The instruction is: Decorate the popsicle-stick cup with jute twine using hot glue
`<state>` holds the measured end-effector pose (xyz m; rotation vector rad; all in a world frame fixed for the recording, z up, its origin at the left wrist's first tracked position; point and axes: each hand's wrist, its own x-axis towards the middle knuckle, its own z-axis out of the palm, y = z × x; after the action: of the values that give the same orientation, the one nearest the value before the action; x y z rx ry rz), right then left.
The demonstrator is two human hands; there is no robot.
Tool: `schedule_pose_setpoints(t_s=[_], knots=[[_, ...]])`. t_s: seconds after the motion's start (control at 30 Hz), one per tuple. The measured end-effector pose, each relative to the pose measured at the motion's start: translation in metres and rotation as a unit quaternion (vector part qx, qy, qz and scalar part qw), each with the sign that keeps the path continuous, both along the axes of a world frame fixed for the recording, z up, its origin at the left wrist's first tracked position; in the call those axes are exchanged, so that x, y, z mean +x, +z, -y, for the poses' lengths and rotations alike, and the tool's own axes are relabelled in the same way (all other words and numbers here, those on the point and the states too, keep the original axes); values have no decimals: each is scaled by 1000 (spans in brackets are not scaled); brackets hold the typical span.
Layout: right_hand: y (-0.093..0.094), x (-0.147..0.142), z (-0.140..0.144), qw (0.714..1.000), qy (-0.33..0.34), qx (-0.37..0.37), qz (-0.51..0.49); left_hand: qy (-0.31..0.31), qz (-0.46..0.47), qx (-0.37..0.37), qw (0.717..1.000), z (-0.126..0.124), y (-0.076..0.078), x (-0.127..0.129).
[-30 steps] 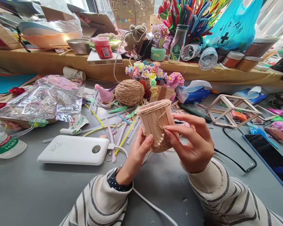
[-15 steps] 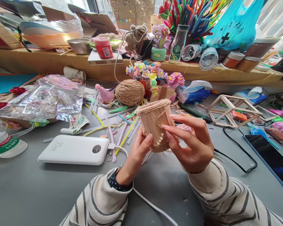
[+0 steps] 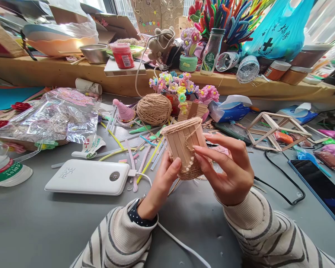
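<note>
My left hand (image 3: 167, 173) is closed around the lower left side of a small cup (image 3: 181, 149) made of upright wooden craft sticks. Jute twine rings its rim and base, and the cup tilts slightly above the table. On its front a loose strand of twine (image 3: 187, 139) hangs from the rim, and a short row of small white beads (image 3: 190, 163) sits lower down. My right hand (image 3: 229, 167) has thumb and index finger pinched on the strand against the cup's right front. The other fingers are bent above, and the fingertips hide the strand's end.
Behind the cup lie a ball of twine (image 3: 154, 109) and crochet flowers (image 3: 178, 87). A white power bank (image 3: 88, 177) with a cable is at left. To the right are a stick frame (image 3: 276, 130), a black cable (image 3: 293, 203) and a phone (image 3: 321, 190). Glue sticks (image 3: 143, 158) are scattered mid-table.
Almost nothing differs. My right hand's fingertips have shifted very slightly on the cup's front; the cup and my left hand stay in place.
</note>
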<state>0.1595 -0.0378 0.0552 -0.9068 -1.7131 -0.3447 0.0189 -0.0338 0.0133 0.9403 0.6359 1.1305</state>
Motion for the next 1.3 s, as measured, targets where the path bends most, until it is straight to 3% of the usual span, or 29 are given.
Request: schedule_pose_setpoints(t_s=[0.73, 1.0, 1.17, 1.3], knots=[[-1, 2, 0, 1000, -4, -10, -17, 1, -3, -24, 1000, -1, -1, 1], [1, 11, 5, 1000, -16, -8, -25, 47, 43, -73, 995, -3, 8, 3], [-19, 29, 24, 998, -3, -54, 28, 132, 79, -45, 987, -7, 12, 1], [-41, 33, 36, 989, 42, -111, 85, 128, 70, -30, 989, -8, 11, 0]])
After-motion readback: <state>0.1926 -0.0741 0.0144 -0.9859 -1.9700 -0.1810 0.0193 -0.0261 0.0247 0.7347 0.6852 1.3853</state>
